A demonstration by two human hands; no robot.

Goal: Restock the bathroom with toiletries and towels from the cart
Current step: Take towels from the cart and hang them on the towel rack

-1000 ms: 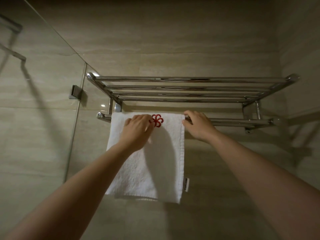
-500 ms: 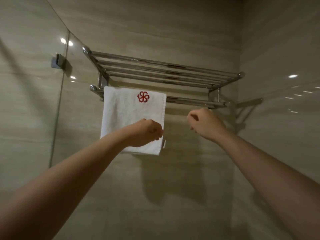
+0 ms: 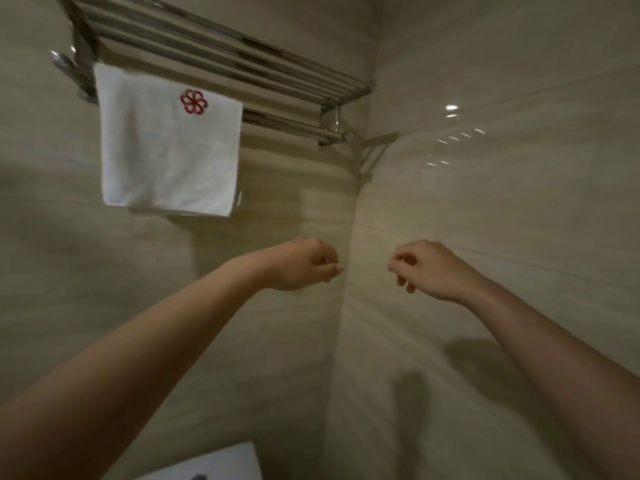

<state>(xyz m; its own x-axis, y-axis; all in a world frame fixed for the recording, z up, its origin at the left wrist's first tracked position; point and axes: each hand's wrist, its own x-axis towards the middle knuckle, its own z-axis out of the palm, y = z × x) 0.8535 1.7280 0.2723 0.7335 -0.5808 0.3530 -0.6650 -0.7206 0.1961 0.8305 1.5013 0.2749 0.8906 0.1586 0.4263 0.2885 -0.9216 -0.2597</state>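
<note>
Towel (image 3: 166,143): hanging white and folded over the lower bar of the chrome rack (image 3: 221,53), high on the far left of the wall; showing a red flower-shaped emblem (image 3: 194,101) near the top edge and a small tag sticking out at the lower right corner.
Hard to make out: blurring along the rack's bars, with the left end running out of the picture; white object (image 3: 207,462) being cut off at the near bottom edge, too little showing to name it.
Left hand (image 3: 301,265): hanging in the air, fingers loosely curled, thumb lying against them, holding nothing.
Right hand (image 3: 433,270): hovering to the right of it, fingers loosely curled, gripping nothing.
Towel against fingers: hanging up and to the left of both hands, well apart from them, touching neither; sitting nearer the left hand.
</note>
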